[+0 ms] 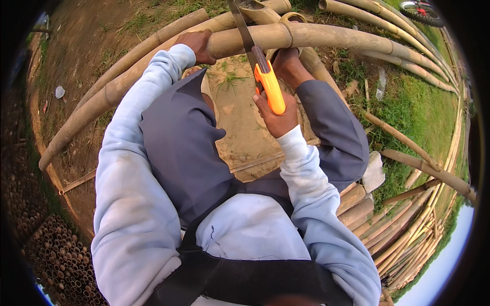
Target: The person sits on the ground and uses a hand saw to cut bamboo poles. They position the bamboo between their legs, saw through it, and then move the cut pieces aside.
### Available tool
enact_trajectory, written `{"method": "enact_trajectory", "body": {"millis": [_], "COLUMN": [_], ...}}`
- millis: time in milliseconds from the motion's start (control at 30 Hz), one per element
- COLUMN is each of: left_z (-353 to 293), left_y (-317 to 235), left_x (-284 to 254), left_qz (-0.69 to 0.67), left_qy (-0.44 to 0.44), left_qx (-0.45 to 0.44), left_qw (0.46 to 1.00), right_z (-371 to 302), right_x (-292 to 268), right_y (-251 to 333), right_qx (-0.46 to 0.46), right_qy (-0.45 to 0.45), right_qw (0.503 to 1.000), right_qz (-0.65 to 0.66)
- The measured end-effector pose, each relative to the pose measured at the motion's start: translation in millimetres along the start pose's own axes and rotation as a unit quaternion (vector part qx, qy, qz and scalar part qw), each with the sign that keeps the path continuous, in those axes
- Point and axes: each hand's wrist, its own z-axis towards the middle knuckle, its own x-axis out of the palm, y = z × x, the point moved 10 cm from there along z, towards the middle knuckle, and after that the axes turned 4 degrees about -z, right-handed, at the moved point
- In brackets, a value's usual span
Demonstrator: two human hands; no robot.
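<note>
A handsaw with an orange handle [274, 91] is gripped in my right hand [282, 113], the fingers wrapped round it. Its long thin blade [242, 24] points away from me and crosses a thick bamboo pole [337, 37] a little in from the left end. Whether the teeth have entered the bamboo cannot be made out. At that end, my left hand [196, 44] is closed against the pole, with some fingers hidden behind it. My bare right foot [292, 67] is up against the near side of the pole, right of the blade.
Another long bamboo pole [115, 92] slants down to the left beneath my left hand. More poles [398, 31] lie at the far right. Stacked bamboo [408, 224] fills the lower right, and many cut ends [61, 255] the lower left. A wheel [422, 13] stands far right.
</note>
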Motion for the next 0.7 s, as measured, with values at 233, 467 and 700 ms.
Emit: {"method": "enact_trajectory", "body": {"millis": [233, 467, 700], "left_z": [-1.1, 1.6, 0.5], "left_y": [2.7, 1.9, 7.2], "left_x": [9.3, 0.6, 8.7], "left_qz": [-0.012, -0.012, 0.001], "left_qy": [0.017, 0.001, -0.011], "left_qx": [-0.018, -0.007, -0.008], "left_qw": [1.0, 1.0, 1.0], "right_z": [-113.6, 31.2, 4.3], "right_x": [-35.9, 8.6, 9.8], "right_y": [73.7, -14.1, 3.2], "right_qx": [-0.032, -0.048, -0.06], "right_qy": [-0.003, -0.01, -0.049], "right_qw": [0.997, 0.999, 0.997], "right_qz": [-0.073, -0.008, 0.016]}}
